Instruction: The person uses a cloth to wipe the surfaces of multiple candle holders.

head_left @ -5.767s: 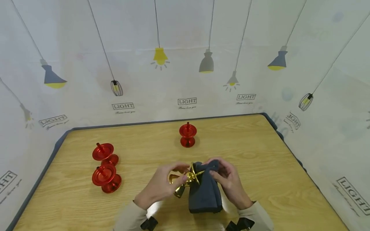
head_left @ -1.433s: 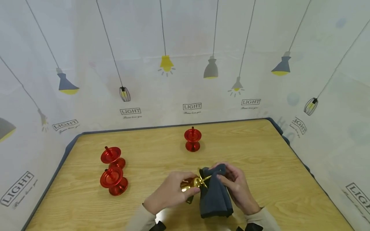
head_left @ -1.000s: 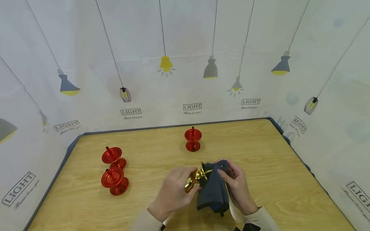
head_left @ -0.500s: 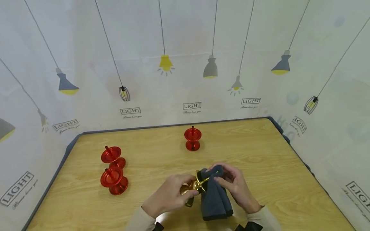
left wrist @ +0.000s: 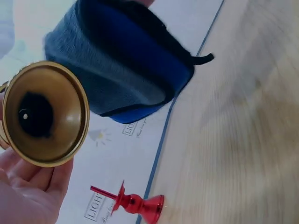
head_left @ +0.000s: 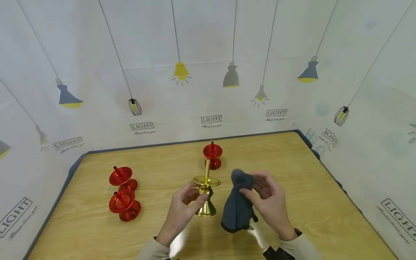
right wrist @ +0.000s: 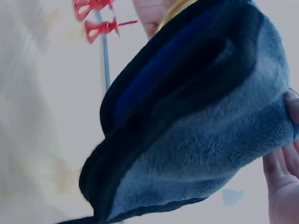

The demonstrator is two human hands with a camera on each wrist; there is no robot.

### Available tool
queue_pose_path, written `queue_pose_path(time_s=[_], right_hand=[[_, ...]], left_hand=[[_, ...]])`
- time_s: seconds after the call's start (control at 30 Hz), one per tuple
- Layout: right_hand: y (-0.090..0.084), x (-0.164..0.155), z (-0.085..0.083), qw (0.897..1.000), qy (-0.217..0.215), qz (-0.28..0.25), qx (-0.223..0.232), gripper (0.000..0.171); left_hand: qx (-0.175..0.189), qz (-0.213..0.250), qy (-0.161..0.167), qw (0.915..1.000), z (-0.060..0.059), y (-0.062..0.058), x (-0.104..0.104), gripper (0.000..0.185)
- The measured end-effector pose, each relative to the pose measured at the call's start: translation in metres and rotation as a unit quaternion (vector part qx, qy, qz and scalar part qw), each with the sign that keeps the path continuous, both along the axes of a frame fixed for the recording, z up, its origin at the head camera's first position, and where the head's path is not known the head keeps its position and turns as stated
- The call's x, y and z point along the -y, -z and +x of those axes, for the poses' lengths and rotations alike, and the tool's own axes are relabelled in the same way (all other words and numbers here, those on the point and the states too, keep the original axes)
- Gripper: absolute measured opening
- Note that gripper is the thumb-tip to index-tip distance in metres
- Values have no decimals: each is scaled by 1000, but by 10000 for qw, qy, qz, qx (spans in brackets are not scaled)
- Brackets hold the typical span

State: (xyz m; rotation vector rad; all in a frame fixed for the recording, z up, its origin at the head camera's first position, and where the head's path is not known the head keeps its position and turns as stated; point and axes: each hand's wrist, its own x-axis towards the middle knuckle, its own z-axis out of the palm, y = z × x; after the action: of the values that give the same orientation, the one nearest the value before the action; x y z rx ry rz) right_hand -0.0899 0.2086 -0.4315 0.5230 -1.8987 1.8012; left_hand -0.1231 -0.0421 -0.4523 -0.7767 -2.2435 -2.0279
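— Pale wood-grain worktop [head_left: 286, 166]. Progress?

— Shiny gold metal candlestick [head_left: 207, 188] upright in left hand's [head_left: 183, 209] grip; right hand [head_left: 271, 204] pinches folded blue-grey plush cloth [head_left: 237, 204] at its 3 o'clock, apart. Cloth work: probably well along; finish unclear.

— Left over?

— Glossy red metal candlesticks: two [head_left: 121, 202] at 9 o'clock, one [head_left: 212, 151] at 12, unheld. Cleaned? Can't tell.

A: Where do the red metallic dish-topped stands [head_left: 121, 202] sit?
B: On the wood-grain tabletop [head_left: 312, 187]: two at left, one behind the other; third stand [head_left: 212, 151] at back centre.
A: Gold metallic dish-topped stand [head_left: 206, 191]?
B: Left of the grey-blue plush cloth [head_left: 235, 211], before the third.
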Motion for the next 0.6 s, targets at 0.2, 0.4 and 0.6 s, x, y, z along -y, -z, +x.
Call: queue_pose_path(time_s=[0.2, 0.4, 0.6], right_hand=[[-6, 16, -4, 9808, -60, 996, -1676, 43], [-3, 27, -8, 9513, 409, 1884, -2404, 31], [5, 35, -10, 9455, 636, 1798, -2641, 27]], left_hand=[[-331, -35, -348, 9988, 11, -5, -11, 16], [-468, 99, -303, 9984, 15, -7, -15, 18], [463, 454, 223, 9976, 16, -9, -12, 21]])
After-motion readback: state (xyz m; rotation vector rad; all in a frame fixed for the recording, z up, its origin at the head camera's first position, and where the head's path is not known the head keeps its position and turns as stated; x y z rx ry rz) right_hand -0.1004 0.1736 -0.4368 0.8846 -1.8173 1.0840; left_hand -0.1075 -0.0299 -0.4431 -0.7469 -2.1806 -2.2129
